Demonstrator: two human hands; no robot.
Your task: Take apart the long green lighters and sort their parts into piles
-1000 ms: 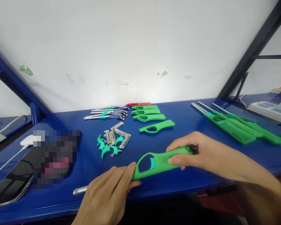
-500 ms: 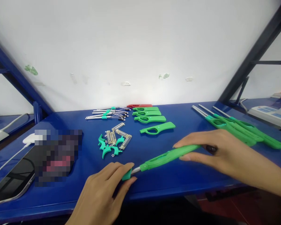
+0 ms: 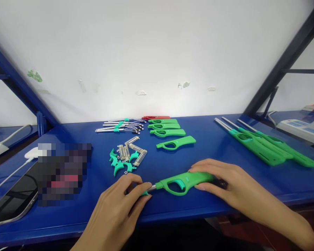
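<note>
The left hand (image 3: 120, 205) pinches a teal collar (image 3: 144, 194); the right hand (image 3: 217, 174) holds a green handle (image 3: 189, 180), not pushed together yet. Three lighters (image 3: 261, 147) look done; rods (image 3: 108, 130) and handles (image 3: 174, 132) are left.

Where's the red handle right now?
In the head view, the red handle lies at back centre by the wall, just behind the row of green handles and right of the metal rods.
</note>
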